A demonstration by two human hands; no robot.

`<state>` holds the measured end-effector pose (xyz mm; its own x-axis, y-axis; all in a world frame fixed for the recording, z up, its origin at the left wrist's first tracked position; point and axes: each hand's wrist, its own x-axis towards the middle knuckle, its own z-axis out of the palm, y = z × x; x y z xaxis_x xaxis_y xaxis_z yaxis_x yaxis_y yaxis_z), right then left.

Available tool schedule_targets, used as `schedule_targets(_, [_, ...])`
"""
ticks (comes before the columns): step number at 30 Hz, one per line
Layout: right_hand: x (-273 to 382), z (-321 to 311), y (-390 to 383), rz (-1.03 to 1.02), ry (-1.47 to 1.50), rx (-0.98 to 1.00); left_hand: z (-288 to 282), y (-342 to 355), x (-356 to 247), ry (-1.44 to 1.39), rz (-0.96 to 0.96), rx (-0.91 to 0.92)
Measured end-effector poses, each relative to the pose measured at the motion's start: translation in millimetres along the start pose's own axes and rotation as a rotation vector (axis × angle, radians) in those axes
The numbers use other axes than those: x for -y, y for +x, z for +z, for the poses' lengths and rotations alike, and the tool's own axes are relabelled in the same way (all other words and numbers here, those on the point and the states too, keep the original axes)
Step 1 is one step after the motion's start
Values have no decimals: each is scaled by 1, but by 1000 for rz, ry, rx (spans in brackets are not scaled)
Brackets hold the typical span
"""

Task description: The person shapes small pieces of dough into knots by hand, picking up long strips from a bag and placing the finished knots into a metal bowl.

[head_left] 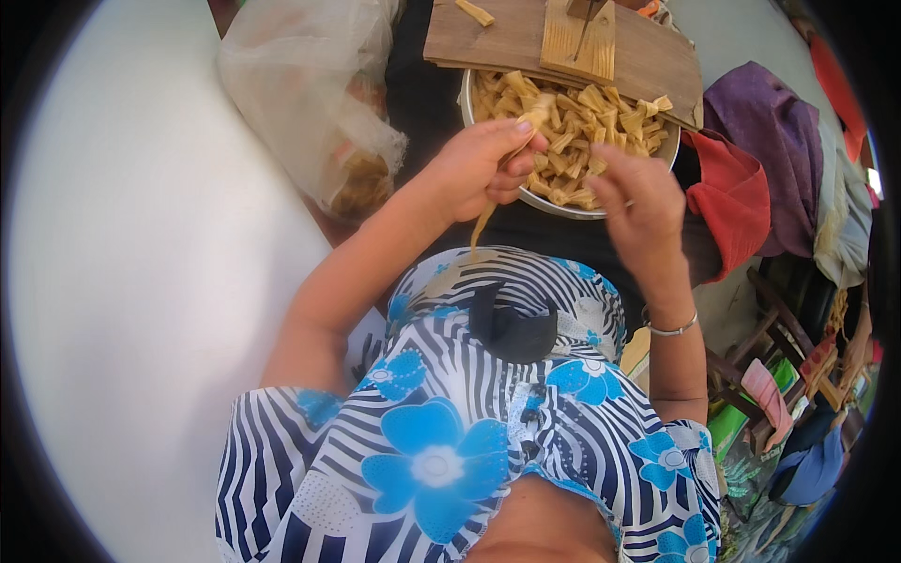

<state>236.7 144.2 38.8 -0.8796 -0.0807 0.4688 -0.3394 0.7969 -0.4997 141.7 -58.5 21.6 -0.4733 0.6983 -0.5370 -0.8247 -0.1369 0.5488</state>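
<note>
My left hand [488,167] is closed on a tan, flat, pliable strip [481,228]. One end of it hangs below my fingers, and a bunched pale part [538,111] stands out above my thumb. Just to the right, over the near side of a round metal basin [563,210], is my right hand [642,202], its fingers curled and blurred by motion. Whether it holds anything cannot be made out. Many short, knotted tan pieces [572,155] fill the basin below both hands.
A wooden board [488,42] lies across the basin's far side, with a small block and upright metal spike [584,42] on it. Left stands a cloudy plastic bag [310,94]. Red cloth [727,202] and purple cloth [765,141] lie right. A pale wall or panel [141,281] fills the left.
</note>
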Motion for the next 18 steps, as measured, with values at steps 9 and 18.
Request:
schedule_targets(9, [24,43,-15,-76,271,167,4,24,11,-345,4,5])
schedule_targets(18, [25,35,-18,168,207,-81,0,10,41,803,287,23])
